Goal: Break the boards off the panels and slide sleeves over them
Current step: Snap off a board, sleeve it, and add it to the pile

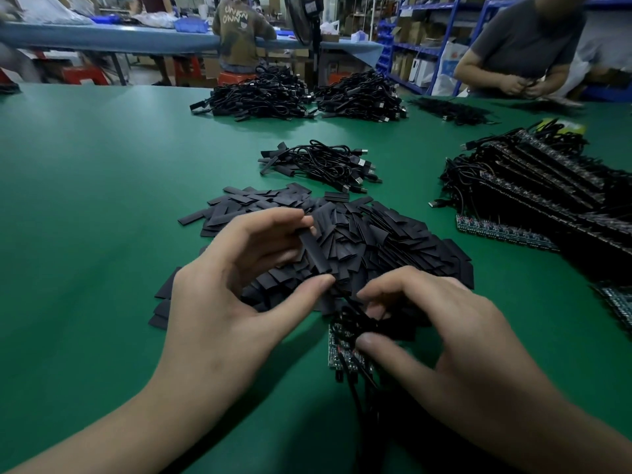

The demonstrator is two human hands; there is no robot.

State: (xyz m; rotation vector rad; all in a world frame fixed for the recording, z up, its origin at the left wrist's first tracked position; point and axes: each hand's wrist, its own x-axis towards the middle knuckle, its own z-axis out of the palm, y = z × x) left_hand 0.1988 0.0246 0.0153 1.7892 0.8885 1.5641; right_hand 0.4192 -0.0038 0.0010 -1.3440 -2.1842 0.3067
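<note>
Roomy table (102,200), left hand (232,285) pinches sleeve (316,251), right hand (444,330) holds panel (337,348)

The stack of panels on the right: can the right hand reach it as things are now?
Probably yes, but not to take one: nothing stands between the right hand and the stack of panels, only flat table, yet its grip is full with a cabled board.

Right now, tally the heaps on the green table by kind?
sleeve heap: 1
cable heaps: 3
panel stack: 1
Total: 5
Not counted: blurred dark spread far right, the sleeve in the left hand, the cables in the right hand.
</note>
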